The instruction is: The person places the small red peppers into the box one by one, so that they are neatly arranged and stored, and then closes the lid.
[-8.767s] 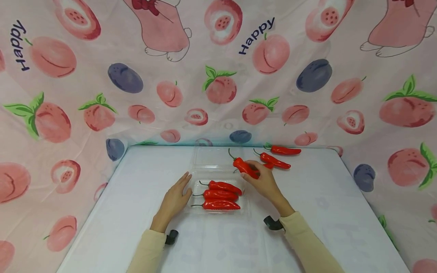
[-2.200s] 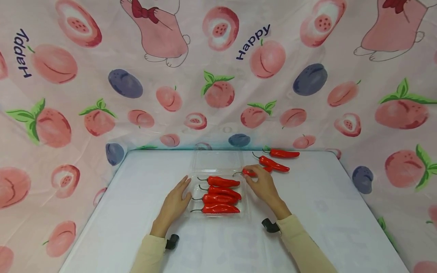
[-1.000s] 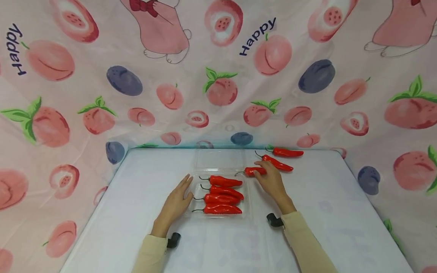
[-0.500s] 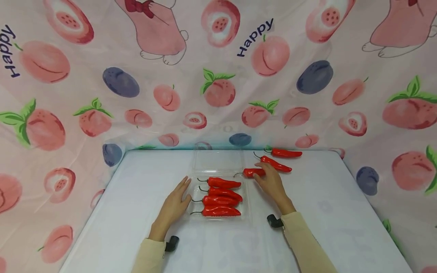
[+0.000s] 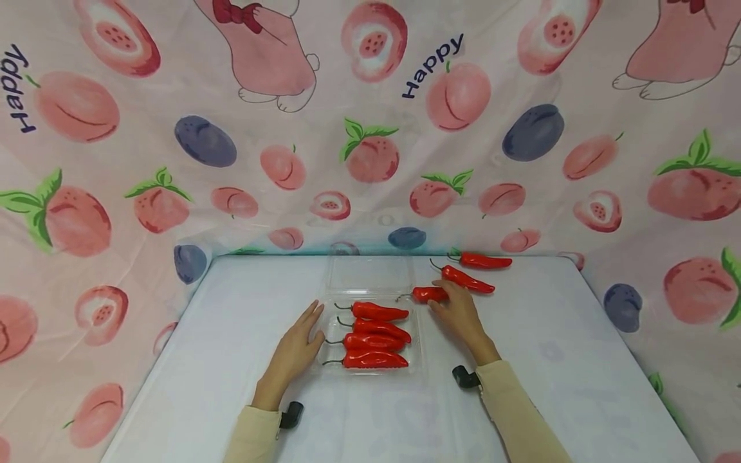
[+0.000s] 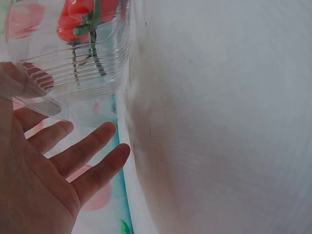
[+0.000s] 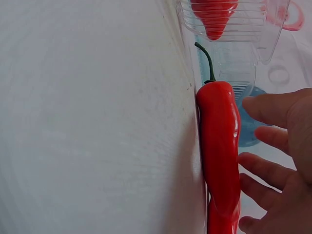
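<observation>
"Happy" stands twice on the fruit-patterned backdrop, once slanting, once nearly vertical

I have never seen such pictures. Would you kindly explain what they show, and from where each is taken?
There is no robot: a person works with a bare left hand and right hand. The wide picture comes from a head camera; the two close ones, from cameras on left and right wrists. On the white table is an open, clear plastic box holding four red peppers. Three loose peppers lie outside it. The left hand is at the box's left side. The right hand is at one loose pepper, but no grip shows, so nothing seems held.
</observation>
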### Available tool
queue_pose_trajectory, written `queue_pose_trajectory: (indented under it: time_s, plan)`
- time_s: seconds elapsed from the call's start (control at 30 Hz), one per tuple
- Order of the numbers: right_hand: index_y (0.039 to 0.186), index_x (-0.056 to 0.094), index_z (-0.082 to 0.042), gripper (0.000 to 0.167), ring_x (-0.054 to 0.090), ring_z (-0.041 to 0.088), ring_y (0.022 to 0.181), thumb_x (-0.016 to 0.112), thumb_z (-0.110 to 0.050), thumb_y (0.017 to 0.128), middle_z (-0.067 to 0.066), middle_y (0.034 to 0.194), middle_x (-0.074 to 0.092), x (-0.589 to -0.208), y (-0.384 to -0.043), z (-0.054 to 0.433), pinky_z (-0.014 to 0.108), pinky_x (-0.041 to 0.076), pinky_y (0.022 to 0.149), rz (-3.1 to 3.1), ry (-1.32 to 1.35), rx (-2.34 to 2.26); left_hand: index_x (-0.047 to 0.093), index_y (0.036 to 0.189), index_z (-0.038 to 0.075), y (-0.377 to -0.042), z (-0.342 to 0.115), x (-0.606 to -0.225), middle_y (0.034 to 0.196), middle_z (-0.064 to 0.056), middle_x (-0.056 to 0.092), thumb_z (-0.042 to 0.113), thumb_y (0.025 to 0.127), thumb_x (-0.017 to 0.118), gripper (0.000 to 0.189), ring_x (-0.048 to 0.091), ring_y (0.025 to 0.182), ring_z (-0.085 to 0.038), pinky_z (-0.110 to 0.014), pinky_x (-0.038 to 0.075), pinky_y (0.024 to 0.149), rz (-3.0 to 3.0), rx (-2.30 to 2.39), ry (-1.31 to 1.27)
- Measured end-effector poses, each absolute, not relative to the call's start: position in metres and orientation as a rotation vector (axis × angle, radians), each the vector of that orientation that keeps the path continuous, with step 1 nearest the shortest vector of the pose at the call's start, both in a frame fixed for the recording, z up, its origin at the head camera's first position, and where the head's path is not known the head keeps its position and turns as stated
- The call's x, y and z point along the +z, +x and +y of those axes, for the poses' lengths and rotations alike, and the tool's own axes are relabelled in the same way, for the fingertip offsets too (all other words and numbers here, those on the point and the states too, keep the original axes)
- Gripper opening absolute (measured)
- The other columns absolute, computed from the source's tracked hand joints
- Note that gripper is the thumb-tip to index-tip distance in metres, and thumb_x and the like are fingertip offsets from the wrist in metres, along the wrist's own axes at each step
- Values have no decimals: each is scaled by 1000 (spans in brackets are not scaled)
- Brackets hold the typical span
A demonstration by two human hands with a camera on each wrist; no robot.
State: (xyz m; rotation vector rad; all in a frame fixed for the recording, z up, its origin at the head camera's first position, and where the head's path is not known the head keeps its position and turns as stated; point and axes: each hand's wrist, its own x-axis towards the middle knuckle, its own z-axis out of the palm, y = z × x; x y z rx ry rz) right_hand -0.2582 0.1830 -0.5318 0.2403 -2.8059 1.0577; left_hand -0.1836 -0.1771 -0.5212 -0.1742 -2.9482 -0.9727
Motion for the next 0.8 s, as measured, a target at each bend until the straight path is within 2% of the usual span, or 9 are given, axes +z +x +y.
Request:
queue_pose_trajectory:
  time_s: [0.2, 0.33, 0.63, 0.8]
  plan:
    - [134, 56, -8, 52, 45, 37, 135, 73, -22, 87, 17, 139, 57, -530, -257, 183, 63, 19, 119, -2863, 212, 1054, 42, 150, 16, -183, -177, -522, 160, -2, 36, 19, 95, 57, 57, 44, 140, -33, -54, 40, 111, -2945, -960, -178]
    - [135, 56, -9, 54, 44, 36, 137, 74, -23, 86, 16, 140, 56, -530, -256, 183, 64, 14, 120, -2881, 207, 1053, 43, 150, 15, -183, -178, -522, 159, -2, 36, 18, 95, 57, 56, 45, 140, -33, -54, 40, 111, -2936, -964, -186]
    - [131, 59, -7, 50, 47, 37, 133, 75, -22, 85, 17, 134, 61, -531, -256, 183, 68, 12, 118, -2897, 198, 954, 42, 150, 16, -182, -177, -521, 160, -2, 36, 19, 96, 57, 57, 44, 140, -33, -54, 40, 111, -2941, -964, -176]
    - [130, 60, -8, 49, 48, 37, 131, 75, -20, 85, 17, 133, 61, -533, -258, 183, 66, 15, 119, -2917, 155, 953, 42, 150, 15, -182, -177, -522, 160, -2, 35, 19, 96, 57, 57, 44, 141, -32, -54, 39, 111, -2937, -956, -182]
